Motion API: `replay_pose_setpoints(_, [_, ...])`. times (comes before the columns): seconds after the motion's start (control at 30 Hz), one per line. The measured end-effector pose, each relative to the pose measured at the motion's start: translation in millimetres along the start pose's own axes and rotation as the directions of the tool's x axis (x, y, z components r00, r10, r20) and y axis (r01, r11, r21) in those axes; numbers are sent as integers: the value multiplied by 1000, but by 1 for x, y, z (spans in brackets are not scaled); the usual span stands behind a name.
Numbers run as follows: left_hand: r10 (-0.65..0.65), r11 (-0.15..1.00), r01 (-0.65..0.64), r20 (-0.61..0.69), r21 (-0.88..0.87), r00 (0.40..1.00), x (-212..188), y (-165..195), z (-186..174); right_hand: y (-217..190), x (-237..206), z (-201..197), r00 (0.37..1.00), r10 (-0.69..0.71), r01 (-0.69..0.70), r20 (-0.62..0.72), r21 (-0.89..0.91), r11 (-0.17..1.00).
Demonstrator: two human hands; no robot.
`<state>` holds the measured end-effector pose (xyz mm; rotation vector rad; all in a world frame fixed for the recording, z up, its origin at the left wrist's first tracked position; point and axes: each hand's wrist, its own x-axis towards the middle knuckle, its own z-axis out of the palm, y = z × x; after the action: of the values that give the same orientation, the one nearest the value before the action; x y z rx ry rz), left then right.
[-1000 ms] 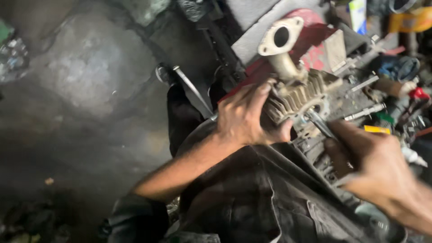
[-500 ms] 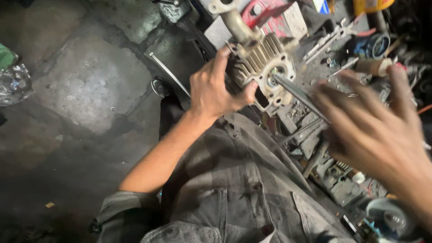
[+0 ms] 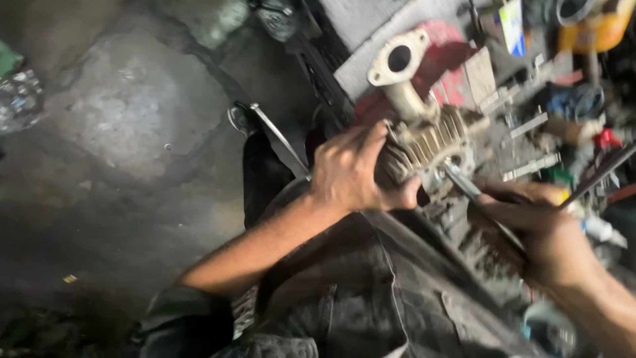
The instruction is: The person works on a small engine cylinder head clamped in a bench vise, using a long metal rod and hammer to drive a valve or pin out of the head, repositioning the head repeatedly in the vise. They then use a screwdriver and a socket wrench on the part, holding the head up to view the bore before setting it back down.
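left hand (image 3: 351, 174): fingers wrapped tight around the ribbed metal engine part (image 3: 424, 142), middle of scene | right hand (image 3: 543, 232): grips a thin metal tool (image 3: 464, 187), tip touching the part

Left hand (image 3: 351, 174): your fingers curl closed, forearm bare and stretched forward.
Right hand (image 3: 540, 235): your fist is clenched, wrist bent inward.

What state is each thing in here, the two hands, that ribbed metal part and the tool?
Left hand: closed around the finned engine part, gripping it.
Finned engine part: held up, its flanged pipe pointing away.
Right hand: closed on the metal tool.
Metal tool: tip set against the engine part.
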<state>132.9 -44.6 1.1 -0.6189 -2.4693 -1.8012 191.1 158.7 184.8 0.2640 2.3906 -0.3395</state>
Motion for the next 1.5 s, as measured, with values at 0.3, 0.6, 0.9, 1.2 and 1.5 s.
replay_pose_setpoints(0.3, [11,996,-12,19,92,1000,-4,-2,3,22,-14,21,917,283,165,-281,913,373])
replay_pose_setpoints(0.6, [-52,995,48,43,85,998,-2,6,0,-11,-32,-37,720,-346,357,-601,-107,928])
replay_pose_setpoints(0.9, [-7,997,7,4,81,1000,-4,1,3,-8,7,-13,911,-241,408,335,-814,413])
replay_pose_setpoints(1.2, [-8,996,7,14,87,1000,1,2,0,-14,7,-11,996,42,-48,72,72,996])
replay_pose_setpoints(1.5, [4,991,-5,15,135,1000,-3,3,4,18,-28,18,842,135,352,-522,721,597])
